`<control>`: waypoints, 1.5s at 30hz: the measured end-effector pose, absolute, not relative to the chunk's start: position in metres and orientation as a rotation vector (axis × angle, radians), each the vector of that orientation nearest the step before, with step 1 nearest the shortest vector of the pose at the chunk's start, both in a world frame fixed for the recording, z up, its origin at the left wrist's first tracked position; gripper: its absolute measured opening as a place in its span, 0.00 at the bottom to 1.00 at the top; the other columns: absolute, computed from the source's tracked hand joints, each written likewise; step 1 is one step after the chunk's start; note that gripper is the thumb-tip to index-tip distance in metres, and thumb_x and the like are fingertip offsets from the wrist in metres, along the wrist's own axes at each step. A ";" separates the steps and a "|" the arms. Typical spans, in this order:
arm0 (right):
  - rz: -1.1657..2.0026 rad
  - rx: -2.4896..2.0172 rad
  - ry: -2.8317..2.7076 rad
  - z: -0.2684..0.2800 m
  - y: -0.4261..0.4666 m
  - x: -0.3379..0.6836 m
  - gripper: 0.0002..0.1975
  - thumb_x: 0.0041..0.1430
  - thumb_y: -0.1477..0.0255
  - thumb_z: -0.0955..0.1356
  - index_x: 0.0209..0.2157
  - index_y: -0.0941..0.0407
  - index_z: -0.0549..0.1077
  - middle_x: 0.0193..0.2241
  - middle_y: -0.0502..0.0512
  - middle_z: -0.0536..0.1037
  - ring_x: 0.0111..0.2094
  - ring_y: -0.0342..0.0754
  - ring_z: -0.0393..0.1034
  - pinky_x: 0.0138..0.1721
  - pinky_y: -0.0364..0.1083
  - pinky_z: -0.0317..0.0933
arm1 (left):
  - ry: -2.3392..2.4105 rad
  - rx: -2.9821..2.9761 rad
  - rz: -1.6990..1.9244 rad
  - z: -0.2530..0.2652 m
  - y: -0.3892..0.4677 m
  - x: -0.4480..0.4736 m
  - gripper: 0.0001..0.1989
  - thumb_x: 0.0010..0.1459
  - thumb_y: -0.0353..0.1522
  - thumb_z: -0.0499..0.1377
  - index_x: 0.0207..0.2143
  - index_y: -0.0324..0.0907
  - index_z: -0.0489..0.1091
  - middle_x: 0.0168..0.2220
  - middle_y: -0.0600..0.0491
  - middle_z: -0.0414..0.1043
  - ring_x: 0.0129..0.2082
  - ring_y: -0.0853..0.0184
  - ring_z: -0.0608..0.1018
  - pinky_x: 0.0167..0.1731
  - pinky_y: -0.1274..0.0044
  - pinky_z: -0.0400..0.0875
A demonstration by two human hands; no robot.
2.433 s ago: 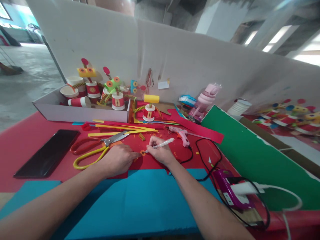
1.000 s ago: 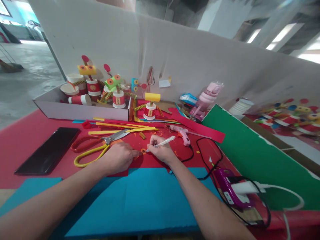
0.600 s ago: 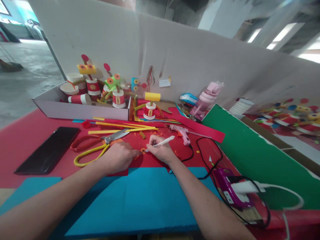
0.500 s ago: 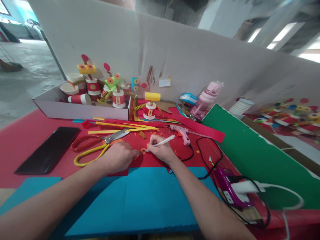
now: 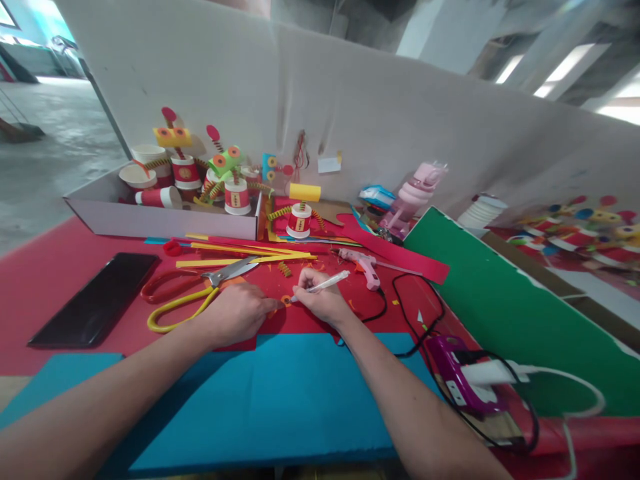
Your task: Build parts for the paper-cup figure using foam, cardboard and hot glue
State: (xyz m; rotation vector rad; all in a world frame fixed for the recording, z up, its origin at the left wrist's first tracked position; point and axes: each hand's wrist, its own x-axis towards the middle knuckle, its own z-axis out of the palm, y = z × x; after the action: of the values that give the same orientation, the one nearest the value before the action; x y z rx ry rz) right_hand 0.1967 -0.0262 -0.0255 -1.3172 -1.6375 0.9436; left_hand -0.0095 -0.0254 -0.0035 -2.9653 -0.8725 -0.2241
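Observation:
A white pen is gripped in my right hand, its tip down at a small orange paper circle on the red table top. My left hand has its index finger stretched to the circle's left edge, holding it down, while the other fingers are curled under and partly hidden. Large scissors with one red and one yellow handle lie partly open beside my left hand. A small coiled paper spring and orange scraps lie just beyond the hands. A pink glue gun rests right of the pen.
Yellow paper strips lie behind the scissors. A paper-cup figure stands behind them; a white box holds more. A black phone lies left. To the right are a purple power strip, cables and a green board.
Both hands stay in nearly the same place, with the pen tip still at the orange circle. The view has shifted very slightly.

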 end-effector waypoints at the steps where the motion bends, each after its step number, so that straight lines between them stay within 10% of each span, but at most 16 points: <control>1: 0.942 -1.316 -1.644 -0.025 -0.026 0.197 0.08 0.48 0.71 0.66 0.21 0.54 0.61 0.16 0.44 0.64 0.20 0.42 0.64 0.20 0.39 0.51 | -0.872 -2.967 -0.229 -0.004 -0.025 -0.010 0.18 0.58 0.26 0.49 0.46 0.46 0.73 0.27 0.50 0.74 0.29 0.64 0.76 0.30 0.74 0.66; 45: 0.984 -1.330 -1.645 -0.022 -0.028 0.197 0.09 0.49 0.70 0.66 0.22 0.55 0.60 0.17 0.44 0.64 0.21 0.42 0.66 0.21 0.39 0.52 | -0.848 -2.955 -0.261 -0.006 -0.024 -0.011 0.17 0.58 0.26 0.50 0.44 0.45 0.74 0.25 0.51 0.73 0.27 0.65 0.75 0.28 0.75 0.65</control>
State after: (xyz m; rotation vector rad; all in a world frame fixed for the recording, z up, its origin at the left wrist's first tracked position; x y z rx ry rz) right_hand 0.1966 -0.0279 -0.0224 -1.3304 -1.6446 0.9843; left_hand -0.0112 -0.0244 -0.0062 -2.9553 -0.8483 -0.2610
